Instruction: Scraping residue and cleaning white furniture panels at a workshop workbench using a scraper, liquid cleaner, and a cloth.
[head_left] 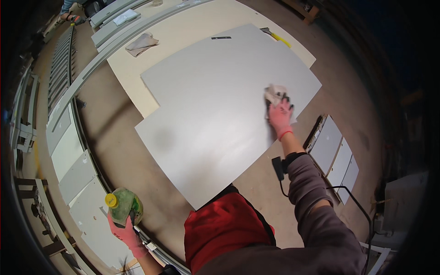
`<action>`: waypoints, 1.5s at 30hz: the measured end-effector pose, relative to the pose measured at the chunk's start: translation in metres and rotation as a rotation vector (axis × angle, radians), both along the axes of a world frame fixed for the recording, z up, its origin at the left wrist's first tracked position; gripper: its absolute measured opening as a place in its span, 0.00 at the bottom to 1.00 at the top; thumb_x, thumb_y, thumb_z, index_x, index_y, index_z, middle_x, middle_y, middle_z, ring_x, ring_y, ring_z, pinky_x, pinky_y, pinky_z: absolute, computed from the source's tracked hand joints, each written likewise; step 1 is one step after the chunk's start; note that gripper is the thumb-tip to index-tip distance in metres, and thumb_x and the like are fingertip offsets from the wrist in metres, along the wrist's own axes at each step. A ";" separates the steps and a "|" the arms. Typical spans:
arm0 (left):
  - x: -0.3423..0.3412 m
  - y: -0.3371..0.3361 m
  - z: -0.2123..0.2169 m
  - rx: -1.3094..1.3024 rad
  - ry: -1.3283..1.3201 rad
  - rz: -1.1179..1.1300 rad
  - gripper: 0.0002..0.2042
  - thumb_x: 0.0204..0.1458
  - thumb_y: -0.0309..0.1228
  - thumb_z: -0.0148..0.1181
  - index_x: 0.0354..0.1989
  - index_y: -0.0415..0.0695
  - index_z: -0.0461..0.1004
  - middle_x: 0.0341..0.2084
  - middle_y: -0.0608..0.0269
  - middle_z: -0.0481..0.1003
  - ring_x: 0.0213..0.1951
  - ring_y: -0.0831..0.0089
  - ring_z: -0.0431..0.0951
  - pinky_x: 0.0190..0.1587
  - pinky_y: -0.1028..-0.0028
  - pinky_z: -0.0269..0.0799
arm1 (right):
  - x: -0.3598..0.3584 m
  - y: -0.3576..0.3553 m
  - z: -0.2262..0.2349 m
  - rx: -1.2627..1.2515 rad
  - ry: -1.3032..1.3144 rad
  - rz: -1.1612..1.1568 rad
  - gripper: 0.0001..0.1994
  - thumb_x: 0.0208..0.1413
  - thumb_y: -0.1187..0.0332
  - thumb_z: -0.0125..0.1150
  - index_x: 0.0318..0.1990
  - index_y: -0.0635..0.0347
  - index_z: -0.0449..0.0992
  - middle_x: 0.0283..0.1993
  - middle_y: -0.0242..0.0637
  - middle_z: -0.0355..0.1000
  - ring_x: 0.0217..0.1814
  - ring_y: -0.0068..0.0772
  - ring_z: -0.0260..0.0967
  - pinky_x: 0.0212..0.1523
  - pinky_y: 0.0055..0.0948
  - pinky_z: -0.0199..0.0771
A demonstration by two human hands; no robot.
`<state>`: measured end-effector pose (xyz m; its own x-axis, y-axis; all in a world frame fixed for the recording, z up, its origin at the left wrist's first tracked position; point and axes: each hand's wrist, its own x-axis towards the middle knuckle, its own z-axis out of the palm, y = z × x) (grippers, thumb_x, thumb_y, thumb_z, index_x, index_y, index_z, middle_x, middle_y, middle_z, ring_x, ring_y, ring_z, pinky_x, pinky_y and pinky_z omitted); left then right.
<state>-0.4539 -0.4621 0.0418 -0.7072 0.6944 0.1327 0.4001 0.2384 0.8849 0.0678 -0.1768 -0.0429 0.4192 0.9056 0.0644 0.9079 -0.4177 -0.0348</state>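
Observation:
A large light-grey panel (pixel 215 96) lies on a cream board in front of me. My right hand (pixel 281 114), in a pink glove with dark fingertips, presses a crumpled pale cloth (pixel 276 93) onto the panel near its right edge. Off to the lower left, away from the panel, my left hand (pixel 126 229) in a matching pink glove grips a greenish plastic bottle (pixel 123 206) with a yellow cap. Some of the left fingers are hidden behind the bottle.
Another cloth (pixel 141 44) and a yellow-handled tool (pixel 279 39) rest on the cream board (pixel 123 64). A small dark strip (pixel 221 37) lies on the panel. Left are more panels (pixel 78 178) and a roller conveyor (pixel 62 64); stacked panels (pixel 332 151) stand right. Another person's gloved hand (pixel 78 19) shows far left.

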 end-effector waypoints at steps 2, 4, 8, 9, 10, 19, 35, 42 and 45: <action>0.005 0.010 0.016 0.007 -0.001 0.014 0.28 0.35 0.22 0.62 0.51 0.36 0.66 0.45 0.57 0.70 0.47 0.67 0.70 0.54 0.69 0.61 | -0.076 -0.008 -0.025 0.221 -0.223 0.425 0.30 0.53 0.53 0.46 0.61 0.61 0.57 0.64 0.46 0.54 0.68 0.46 0.44 0.68 0.47 0.30; 0.009 0.023 0.029 -0.016 0.038 -0.037 0.28 0.35 0.22 0.62 0.51 0.36 0.66 0.44 0.57 0.70 0.47 0.67 0.69 0.54 0.69 0.60 | -0.180 -0.046 -0.004 0.060 0.384 0.811 0.28 0.53 0.52 0.46 0.60 0.53 0.59 0.68 0.39 0.49 0.70 0.44 0.41 0.68 0.49 0.29; 0.031 0.057 0.057 -0.041 0.067 -0.089 0.28 0.34 0.23 0.63 0.50 0.36 0.67 0.45 0.58 0.70 0.48 0.68 0.69 0.54 0.70 0.60 | -0.311 -0.129 0.056 -0.272 0.407 1.403 0.31 0.48 0.51 0.55 0.59 0.52 0.60 0.64 0.44 0.53 0.68 0.44 0.44 0.67 0.54 0.30; 0.044 0.067 0.064 -0.044 0.061 -0.128 0.27 0.34 0.24 0.64 0.49 0.36 0.67 0.45 0.57 0.71 0.48 0.67 0.69 0.54 0.70 0.61 | -0.317 -0.136 0.054 -0.199 0.347 1.452 0.29 0.46 0.52 0.58 0.56 0.52 0.62 0.53 0.41 0.60 0.64 0.42 0.50 0.66 0.52 0.37; 0.055 0.078 0.069 -0.048 0.055 -0.168 0.27 0.34 0.24 0.64 0.49 0.37 0.68 0.45 0.56 0.71 0.47 0.67 0.69 0.54 0.70 0.61 | -0.308 -0.129 0.046 -0.197 0.346 1.452 0.29 0.46 0.52 0.58 0.56 0.52 0.62 0.53 0.41 0.60 0.64 0.42 0.50 0.66 0.52 0.37; 0.167 0.177 0.092 -0.258 0.433 -0.507 0.24 0.30 0.27 0.67 0.41 0.39 0.71 0.42 0.52 0.71 0.46 0.56 0.70 0.50 0.65 0.64 | 0.047 0.042 0.012 0.148 0.084 0.348 0.29 0.46 0.58 0.56 0.56 0.61 0.64 0.59 0.49 0.56 0.63 0.50 0.49 0.62 0.48 0.46; 0.323 0.351 0.076 -0.693 0.989 -0.954 0.18 0.30 0.33 0.68 0.33 0.46 0.73 0.32 0.61 0.72 0.39 0.62 0.70 0.46 0.64 0.64 | 0.206 0.170 0.005 0.073 0.160 0.532 0.25 0.50 0.62 0.54 0.56 0.61 0.65 0.58 0.50 0.57 0.64 0.53 0.48 0.66 0.48 0.39; 0.255 0.322 0.055 -0.396 0.809 -0.801 0.25 0.25 0.24 0.69 0.38 0.43 0.70 0.41 0.56 0.71 0.48 0.56 0.68 0.55 0.60 0.59 | 0.128 0.159 0.017 0.066 0.398 0.616 0.26 0.50 0.62 0.52 0.57 0.60 0.62 0.61 0.51 0.53 0.66 0.54 0.45 0.66 0.50 0.37; 0.223 0.304 0.051 -0.249 0.573 -0.601 0.27 0.26 0.20 0.67 0.43 0.43 0.70 0.48 0.53 0.68 0.53 0.53 0.65 0.59 0.60 0.58 | 0.041 0.132 0.036 -0.227 0.313 0.807 0.26 0.51 0.57 0.49 0.58 0.57 0.61 0.61 0.50 0.52 0.67 0.53 0.41 0.66 0.48 0.36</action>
